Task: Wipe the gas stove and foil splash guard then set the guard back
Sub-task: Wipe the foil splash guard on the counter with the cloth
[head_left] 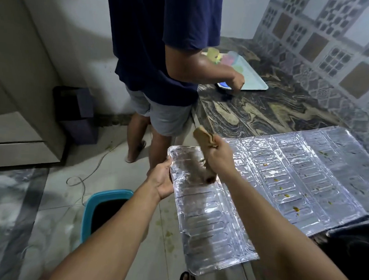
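The foil splash guard (283, 186) lies unfolded across the counter, its left panel hanging out over the floor. Yellow-brown food specks dot its right panels. My left hand (161, 181) holds the left edge of the overhanging panel, thumb on top. My right hand (219, 157) grips a brown cloth (202, 138) bunched in the fist, above the upper part of that panel; the cloth's lower end (209, 177) touches the foil. The gas stove shows only as a dark shape (352, 253) under the guard at lower right.
Another person in a navy shirt (158, 43) stands at the counter just beyond the guard, one hand by a light tray (254, 79) of coloured items. A teal bin (104, 210) stands on the floor below my left arm. A thin cord (89, 173) trails across the tiles.
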